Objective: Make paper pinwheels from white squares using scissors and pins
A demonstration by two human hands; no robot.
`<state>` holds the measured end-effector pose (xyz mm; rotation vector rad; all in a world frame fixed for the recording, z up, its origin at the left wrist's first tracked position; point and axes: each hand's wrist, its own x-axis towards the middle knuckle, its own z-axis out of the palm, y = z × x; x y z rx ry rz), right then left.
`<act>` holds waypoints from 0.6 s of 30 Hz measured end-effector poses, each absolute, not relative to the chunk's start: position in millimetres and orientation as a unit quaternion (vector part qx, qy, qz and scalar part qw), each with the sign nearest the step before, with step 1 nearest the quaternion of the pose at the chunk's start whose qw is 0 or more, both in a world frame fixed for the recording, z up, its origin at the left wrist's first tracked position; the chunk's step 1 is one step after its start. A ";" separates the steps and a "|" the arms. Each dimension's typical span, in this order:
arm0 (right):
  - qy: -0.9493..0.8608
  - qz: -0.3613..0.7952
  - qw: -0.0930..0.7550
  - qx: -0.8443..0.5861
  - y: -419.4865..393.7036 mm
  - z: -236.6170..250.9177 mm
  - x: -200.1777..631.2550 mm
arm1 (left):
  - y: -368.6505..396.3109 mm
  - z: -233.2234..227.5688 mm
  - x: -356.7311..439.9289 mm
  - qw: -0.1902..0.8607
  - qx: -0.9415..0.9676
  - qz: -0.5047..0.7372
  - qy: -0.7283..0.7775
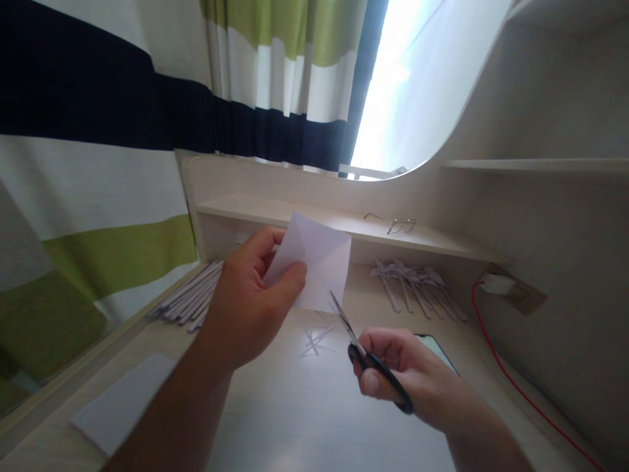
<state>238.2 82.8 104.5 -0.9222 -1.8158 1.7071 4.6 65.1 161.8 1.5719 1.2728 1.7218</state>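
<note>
My left hand [250, 295] pinches a folded white paper [319, 262] and holds it up over the desk [295, 419]. My right hand [413, 377] grips black-handled scissors [366, 357], blades pointing up and left with their tips at the paper's lower edge. Thin paper scraps [314, 339] lie on the desk below the paper.
A pile of white paper strips [189, 298] lies at the left, cut paper shapes [417, 285] at the back right. A white sheet [122, 400] rests front left. A phone [435, 347] sits behind my right hand. Glasses [393, 224] are on the shelf; a red cable [511, 380] runs along the right.
</note>
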 end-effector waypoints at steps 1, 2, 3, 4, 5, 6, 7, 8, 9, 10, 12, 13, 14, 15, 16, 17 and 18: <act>-0.664 0.622 0.241 -0.337 82.9 104.5 238.1 | 65.1 162.0 4.5 0.240 0.575 0.629 0.465; -0.664 0.621 0.243 -0.338 83.2 104.5 238.1 | 65.0 162.2 4.5 0.238 0.576 0.628 0.466; -0.665 0.619 0.243 -0.340 83.4 104.5 238.2 | 64.9 162.4 4.5 0.236 0.576 0.628 0.467; -0.665 0.619 0.243 -0.341 83.7 104.5 238.2 | 64.8 162.6 4.5 0.236 0.576 0.627 0.468; -0.664 0.618 0.242 -0.344 83.9 104.6 238.1 | 64.7 162.8 4.6 0.238 0.576 0.627 0.469; -0.663 0.618 0.242 -0.346 84.1 104.8 238.0 | 64.6 163.0 4.8 0.242 0.575 0.626 0.469; -0.662 0.618 0.242 -0.348 84.2 105.0 237.9 | 64.6 163.2 5.0 0.246 0.574 0.626 0.467; -0.662 0.618 0.242 -0.349 84.2 105.3 237.6 | 64.5 163.4 5.3 0.250 0.573 0.626 0.466; -0.662 0.616 0.242 -0.351 84.2 105.6 237.4 | 64.4 163.6 5.5 0.252 0.572 0.627 0.466; -0.663 0.614 0.242 -0.354 84.2 105.9 237.2 | 64.4 163.7 5.6 0.252 0.571 0.626 0.467; -0.664 0.608 0.243 -0.360 84.1 106.4 237.1 | 64.7 163.7 5.6 0.248 0.572 0.626 0.469; -0.665 0.605 0.243 -0.364 84.0 106.4 237.1 | 65.0 163.6 5.5 0.244 0.573 0.626 0.470; -0.666 0.602 0.243 -0.366 84.0 106.4 237.3 | 65.4 163.4 5.3 0.241 0.573 0.625 0.471; -0.667 0.600 0.244 -0.368 84.0 106.2 237.5 | 65.8 163.3 5.1 0.239 0.573 0.625 0.473; -0.669 0.598 0.245 -0.368 84.1 106.0 237.8 | 66.1 163.1 4.8 0.238 0.573 0.625 0.473; -0.669 0.597 0.246 -0.368 84.1 105.7 238.0 | 66.5 163.0 4.5 0.239 0.572 0.625 0.474; -0.670 0.596 0.247 -0.368 84.1 105.4 238.2 | 66.7 162.9 4.3 0.241 0.572 0.624 0.474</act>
